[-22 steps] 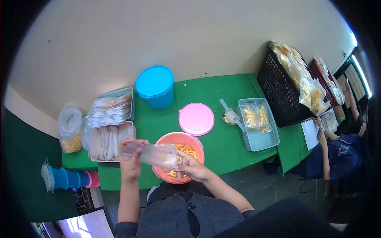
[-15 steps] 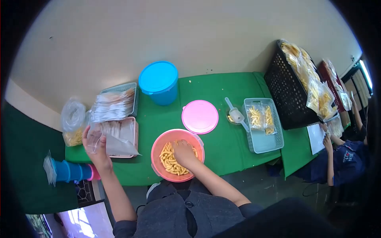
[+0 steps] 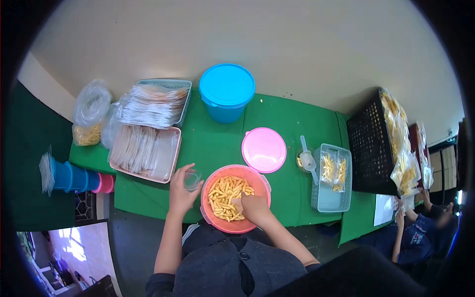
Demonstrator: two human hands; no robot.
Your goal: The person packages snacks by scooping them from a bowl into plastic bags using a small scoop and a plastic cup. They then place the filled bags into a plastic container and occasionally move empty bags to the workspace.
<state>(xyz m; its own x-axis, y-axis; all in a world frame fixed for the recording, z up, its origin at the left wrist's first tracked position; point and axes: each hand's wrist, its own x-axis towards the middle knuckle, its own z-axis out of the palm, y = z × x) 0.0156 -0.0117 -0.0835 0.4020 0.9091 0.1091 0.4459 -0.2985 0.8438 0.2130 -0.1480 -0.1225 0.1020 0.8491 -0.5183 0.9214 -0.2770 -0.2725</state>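
A salmon-pink bowl (image 3: 212, 215) of yellow snack sticks (image 3: 223, 190) sits at the near edge of the green table (image 3: 213, 143). My right hand (image 3: 252, 205) is down inside the bowl, its fingers curled into the sticks. Just left of the bowl's rim, my left hand (image 3: 181, 192) holds a small clear plastic bag (image 3: 192, 179) with its mouth held open and facing up.
A pink lid (image 3: 263, 149) and a blue lidded tub (image 3: 226, 94) lie behind the bowl. Two trays of empty bags (image 3: 146, 151) sit at the left, with stacked cups (image 3: 74, 176) beyond. On the right are a scoop (image 3: 308, 159), a grey tray (image 3: 330, 198), a black basket (image 3: 368, 143) and a seated person (image 3: 418, 236).
My left hand has come from the bag tray at the left to the bowl's rim, carrying the clear bag. The right hand stays in the bowl. The view has shifted.
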